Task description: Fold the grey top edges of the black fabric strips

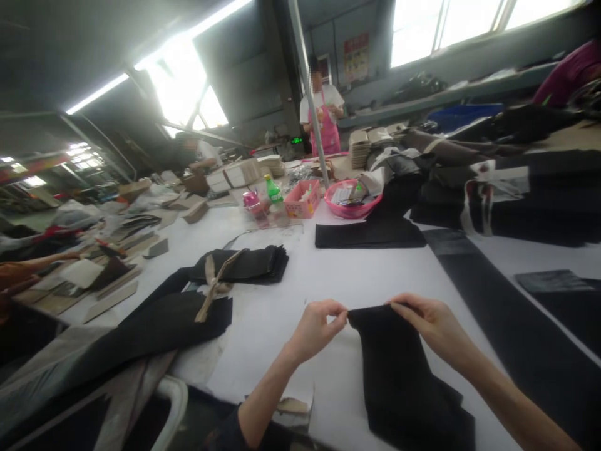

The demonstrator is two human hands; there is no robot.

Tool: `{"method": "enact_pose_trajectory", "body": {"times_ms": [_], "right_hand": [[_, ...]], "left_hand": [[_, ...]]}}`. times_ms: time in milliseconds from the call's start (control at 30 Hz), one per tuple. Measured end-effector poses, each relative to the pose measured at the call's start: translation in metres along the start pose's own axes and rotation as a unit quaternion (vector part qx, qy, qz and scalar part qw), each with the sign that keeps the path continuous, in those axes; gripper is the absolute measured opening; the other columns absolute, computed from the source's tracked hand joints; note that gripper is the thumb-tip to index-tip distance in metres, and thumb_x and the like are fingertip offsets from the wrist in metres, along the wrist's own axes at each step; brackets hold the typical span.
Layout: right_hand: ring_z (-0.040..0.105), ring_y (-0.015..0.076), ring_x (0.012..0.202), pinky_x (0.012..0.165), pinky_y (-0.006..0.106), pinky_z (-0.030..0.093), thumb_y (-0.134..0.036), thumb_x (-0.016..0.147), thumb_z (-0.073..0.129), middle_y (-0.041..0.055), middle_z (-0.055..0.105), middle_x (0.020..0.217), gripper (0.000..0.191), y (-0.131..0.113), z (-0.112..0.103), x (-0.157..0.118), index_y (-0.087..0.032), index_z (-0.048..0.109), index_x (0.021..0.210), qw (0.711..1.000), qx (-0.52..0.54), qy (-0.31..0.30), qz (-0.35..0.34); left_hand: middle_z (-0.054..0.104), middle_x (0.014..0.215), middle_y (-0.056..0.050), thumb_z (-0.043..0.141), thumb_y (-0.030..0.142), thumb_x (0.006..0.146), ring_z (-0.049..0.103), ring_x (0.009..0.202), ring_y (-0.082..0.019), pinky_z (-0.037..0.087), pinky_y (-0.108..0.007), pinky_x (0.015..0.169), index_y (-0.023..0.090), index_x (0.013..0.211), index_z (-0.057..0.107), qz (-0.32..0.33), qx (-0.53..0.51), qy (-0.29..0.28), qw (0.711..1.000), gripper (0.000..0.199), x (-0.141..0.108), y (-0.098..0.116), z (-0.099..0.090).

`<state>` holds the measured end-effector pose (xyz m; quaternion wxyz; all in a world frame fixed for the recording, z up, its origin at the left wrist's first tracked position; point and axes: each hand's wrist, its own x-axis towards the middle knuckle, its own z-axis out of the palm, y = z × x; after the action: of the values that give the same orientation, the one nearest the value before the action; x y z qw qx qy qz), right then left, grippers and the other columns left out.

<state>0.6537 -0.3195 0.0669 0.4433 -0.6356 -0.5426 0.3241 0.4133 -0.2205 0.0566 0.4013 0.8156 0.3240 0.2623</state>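
Observation:
A black fabric piece [392,357] is stretched between my two hands near the front edge of the table. My left hand [319,326] pinches its upper left corner between thumb and fingertips. At the upper right corner, my right hand [425,319] grips the same edge with thumb and fingers. The cloth hangs down toward me, and more black layers [455,413] show at its lower right. To the left of my left hand lies a bundle of black cut pieces [248,264] with a beige cloth tie [213,288]. Beyond my hands is a folded black stack [369,235].
A pink basket [352,210], a pink box [303,199] and a green bottle [273,189] stand at the back of the white table [282,326]. Large black fabric piles [530,200] lie to the right. A metal pole [312,100] rises behind. A person in a pink apron [325,128] stands beyond.

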Motion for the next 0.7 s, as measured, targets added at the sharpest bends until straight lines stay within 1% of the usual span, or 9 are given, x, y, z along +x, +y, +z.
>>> {"method": "enact_pose_trajectory", "body": {"times_ms": [100, 167, 233, 267, 333, 400, 467, 533, 700], "right_hand": [[0.062, 0.0217, 0.085, 0.072, 0.026, 0.047, -0.049, 0.085, 0.056, 0.0015, 0.070, 0.087, 0.030, 0.006, -0.006, 0.002, -0.023, 0.068, 0.090, 1.000, -0.010, 0.022, 0.014], [0.062, 0.0217, 0.084, 0.071, 0.026, 0.047, -0.049, 0.085, 0.055, 0.0016, 0.069, 0.086, 0.030, 0.002, -0.001, 0.005, -0.023, 0.068, 0.089, 1.000, -0.012, -0.016, 0.010], [0.062, 0.0211, 0.082, 0.072, 0.027, 0.047, -0.047, 0.087, 0.053, 0.0018, 0.069, 0.086, 0.029, -0.007, 0.011, 0.008, -0.023, 0.068, 0.088, 0.998, -0.010, -0.055, -0.011], [0.062, 0.0206, 0.081, 0.073, 0.028, 0.047, -0.046, 0.088, 0.052, 0.0019, 0.069, 0.086, 0.028, -0.012, 0.018, 0.011, -0.023, 0.068, 0.088, 0.997, -0.004, -0.066, -0.026], [0.062, 0.0202, 0.081, 0.075, 0.029, 0.047, -0.044, 0.090, 0.051, 0.0022, 0.069, 0.087, 0.027, -0.020, 0.032, 0.016, -0.023, 0.068, 0.088, 0.996, 0.017, -0.071, -0.050], [0.062, 0.0204, 0.083, 0.076, 0.029, 0.048, -0.044, 0.088, 0.054, 0.0028, 0.068, 0.089, 0.025, -0.023, 0.040, 0.020, -0.023, 0.066, 0.092, 0.996, 0.041, -0.065, -0.053], [0.062, 0.0209, 0.083, 0.076, 0.030, 0.049, -0.045, 0.084, 0.060, 0.0035, 0.068, 0.092, 0.027, -0.017, 0.041, 0.022, -0.023, 0.064, 0.099, 0.996, 0.055, -0.064, -0.034], [0.062, 0.0218, 0.080, 0.073, 0.031, 0.050, -0.046, 0.078, 0.065, 0.0036, 0.068, 0.091, 0.034, -0.004, 0.037, 0.019, -0.023, 0.064, 0.102, 0.995, 0.051, -0.089, -0.001], [0.063, 0.0262, 0.074, 0.066, 0.033, 0.052, -0.046, 0.070, 0.067, 0.0033, 0.069, 0.077, 0.028, 0.035, 0.018, -0.011, -0.024, 0.071, 0.086, 0.979, 0.008, -0.185, 0.088]], "left_hand": [[0.070, 0.083, -0.003, 0.050, 0.028, 0.090, 0.063, 0.078, -0.015, 0.048, -0.026, 0.075, 0.017, 0.081, 0.069, -0.031, 0.004, 0.052, 0.998, 0.023, -0.005, -0.013, -0.013], [0.069, 0.094, -0.005, 0.051, 0.034, 0.090, 0.063, 0.088, -0.017, 0.049, -0.029, 0.082, 0.018, 0.095, 0.068, -0.030, 0.012, 0.085, 0.996, 0.024, -0.005, -0.013, -0.017], [0.067, 0.105, -0.006, 0.059, 0.041, 0.086, 0.061, 0.098, -0.019, 0.047, -0.031, 0.087, 0.020, 0.110, 0.064, -0.008, 0.032, 0.078, 0.996, 0.033, -0.002, -0.005, -0.015], [0.067, 0.106, -0.006, 0.062, 0.043, 0.083, 0.061, 0.098, -0.020, 0.047, -0.031, 0.086, 0.021, 0.112, 0.063, 0.006, 0.047, 0.057, 0.997, 0.037, 0.000, 0.000, -0.011], [0.068, 0.096, -0.004, 0.063, 0.044, 0.083, 0.061, 0.087, -0.019, 0.046, -0.029, 0.078, 0.023, 0.103, 0.066, 0.030, 0.078, 0.000, 0.996, 0.030, 0.005, 0.010, -0.002], [0.067, 0.079, -0.002, 0.055, 0.041, 0.088, 0.058, 0.071, -0.016, 0.043, -0.027, 0.066, 0.022, 0.086, 0.068, 0.036, 0.091, -0.024, 0.995, 0.023, 0.010, 0.015, 0.006], [0.061, 0.067, 0.000, 0.048, 0.039, 0.092, 0.051, 0.061, -0.013, 0.038, -0.025, 0.059, 0.020, 0.073, 0.065, 0.022, 0.075, -0.009, 0.997, 0.032, 0.013, 0.015, 0.008], [0.053, 0.060, 0.002, 0.046, 0.041, 0.092, 0.045, 0.057, -0.011, 0.034, -0.024, 0.054, 0.018, 0.066, 0.060, -0.004, 0.037, 0.014, 0.999, 0.037, 0.015, 0.012, 0.003], [0.047, 0.060, 0.004, 0.047, 0.044, 0.091, 0.040, 0.057, -0.010, 0.032, -0.022, 0.052, 0.017, 0.069, 0.058, -0.065, -0.037, 0.076, 0.994, 0.037, 0.016, -0.001, -0.025]]}}
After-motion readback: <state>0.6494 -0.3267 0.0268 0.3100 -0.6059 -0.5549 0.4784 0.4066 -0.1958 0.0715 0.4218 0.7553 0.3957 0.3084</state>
